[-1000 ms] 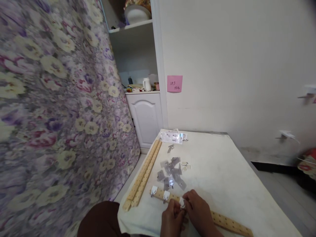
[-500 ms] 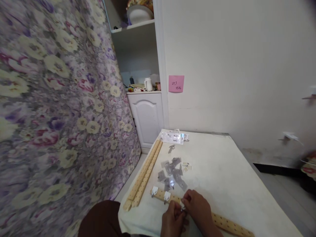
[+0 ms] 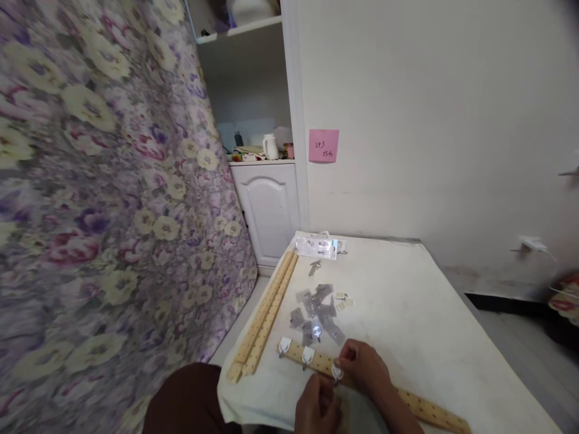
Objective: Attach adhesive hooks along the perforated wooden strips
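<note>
A perforated wooden strip [image 3: 407, 398] lies across the near edge of the white-covered table [image 3: 420, 313]. Two white adhesive hooks [image 3: 296, 351] sit on its left end. My right hand [image 3: 364, 371] pinches a third white hook [image 3: 336, 372] against the strip, fingers closed. Just below and left of that hook is my left hand [image 3: 316, 407], its fingers curled; I cannot make out anything in them. A pile of several clear adhesive hooks [image 3: 316, 313] lies just beyond the strip.
Two more wooden strips [image 3: 266, 313] run along the table's left edge. A clear packet [image 3: 316, 246] lies at the far corner. A flowered cloth [image 3: 104, 199] hangs at left, a white cabinet [image 3: 269, 208] stands behind, and a pink note [image 3: 323, 145] is on the wall.
My right hand has shifted slightly forward onto the strip with the hook. My left hand has dropped back toward me. The view has tilted down a little.
</note>
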Tool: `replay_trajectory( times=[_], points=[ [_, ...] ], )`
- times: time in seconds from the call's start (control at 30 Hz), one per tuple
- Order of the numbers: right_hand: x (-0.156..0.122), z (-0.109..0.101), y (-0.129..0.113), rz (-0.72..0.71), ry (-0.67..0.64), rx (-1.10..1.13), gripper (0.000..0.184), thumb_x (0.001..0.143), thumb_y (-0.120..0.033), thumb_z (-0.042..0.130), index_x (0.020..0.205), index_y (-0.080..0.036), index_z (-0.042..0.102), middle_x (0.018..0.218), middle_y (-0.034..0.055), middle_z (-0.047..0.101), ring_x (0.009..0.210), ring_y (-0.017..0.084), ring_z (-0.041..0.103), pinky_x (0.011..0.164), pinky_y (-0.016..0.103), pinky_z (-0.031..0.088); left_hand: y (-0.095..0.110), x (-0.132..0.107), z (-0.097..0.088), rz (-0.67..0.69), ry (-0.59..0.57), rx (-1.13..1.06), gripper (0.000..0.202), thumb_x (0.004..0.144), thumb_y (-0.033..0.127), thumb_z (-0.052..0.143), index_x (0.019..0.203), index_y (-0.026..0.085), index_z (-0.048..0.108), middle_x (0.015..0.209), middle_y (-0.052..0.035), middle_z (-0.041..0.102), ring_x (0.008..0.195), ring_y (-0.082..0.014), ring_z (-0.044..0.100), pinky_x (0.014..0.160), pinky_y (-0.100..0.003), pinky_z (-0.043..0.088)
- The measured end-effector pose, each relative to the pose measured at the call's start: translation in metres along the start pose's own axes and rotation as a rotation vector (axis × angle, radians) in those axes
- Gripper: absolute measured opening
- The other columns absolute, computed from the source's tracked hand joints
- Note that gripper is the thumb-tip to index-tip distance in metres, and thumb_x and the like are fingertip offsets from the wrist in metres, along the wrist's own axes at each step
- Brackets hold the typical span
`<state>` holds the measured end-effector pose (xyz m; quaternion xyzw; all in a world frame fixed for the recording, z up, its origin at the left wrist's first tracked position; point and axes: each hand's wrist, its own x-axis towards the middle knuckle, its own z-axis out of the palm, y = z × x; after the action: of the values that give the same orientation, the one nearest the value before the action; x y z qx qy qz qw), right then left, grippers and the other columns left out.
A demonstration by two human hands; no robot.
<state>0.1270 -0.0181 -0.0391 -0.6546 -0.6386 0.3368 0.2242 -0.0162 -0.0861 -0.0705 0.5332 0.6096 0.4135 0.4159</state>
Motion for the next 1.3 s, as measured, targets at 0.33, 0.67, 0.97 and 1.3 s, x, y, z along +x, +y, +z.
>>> replay_trajectory(
  times=[0.33, 0.67, 0.97, 1.3],
  points=[
    [0.000, 0.005, 0.004, -0.064, 0.027, 0.024, 0.009, 0.067, -0.029, 0.059, 0.065, -0.021, 0.061, 0.063, -0.0032, 0.065, 0.059, 0.011, 0.056, 0.055, 0.020, 0.033, -0.001, 0.001, -0.011, 0.031, -0.058, 0.073, 0.011, 0.063, 0.022, 0.056, 0.063, 0.022, 0.045, 0.057, 0.0056, 0.048, 0.054, -0.0123, 0.047, 0.055, -0.023, 0.036],
    [-0.003, 0.001, 0.015, -0.182, 0.113, 0.097, 0.027, 0.080, -0.037, 0.044, 0.064, -0.019, 0.055, 0.059, -0.0023, 0.060, 0.061, 0.014, 0.056, 0.057, 0.021, 0.036, 0.002, 0.000, -0.012, 0.021, -0.128, -0.020, 0.010, 0.069, 0.019, 0.051, 0.067, 0.023, 0.041, 0.056, 0.0062, 0.049, 0.051, -0.0128, 0.053, 0.050, -0.023, 0.037],
    [-0.010, -0.001, 0.000, -0.069, 0.069, 0.002, 0.018, 0.064, -0.039, 0.066, 0.067, -0.022, 0.062, 0.069, -0.0023, 0.068, 0.065, 0.014, 0.059, 0.057, 0.022, 0.035, -0.009, 0.004, -0.012, 0.055, -0.117, -0.013, 0.019, 0.067, 0.030, 0.061, 0.065, 0.022, 0.043, 0.056, 0.0067, 0.046, 0.055, -0.0107, 0.046, 0.054, -0.021, 0.036],
    [0.004, 0.003, 0.005, -0.014, -0.011, 0.007, 0.014, 0.059, -0.033, 0.069, 0.064, -0.021, 0.062, 0.063, -0.0015, 0.067, 0.059, 0.013, 0.058, 0.052, 0.022, 0.032, -0.016, 0.006, -0.010, 0.056, -0.163, 0.040, 0.006, 0.071, 0.020, 0.050, 0.069, 0.021, 0.044, 0.059, 0.0055, 0.048, 0.056, -0.0117, 0.047, 0.053, -0.022, 0.034]
  ],
)
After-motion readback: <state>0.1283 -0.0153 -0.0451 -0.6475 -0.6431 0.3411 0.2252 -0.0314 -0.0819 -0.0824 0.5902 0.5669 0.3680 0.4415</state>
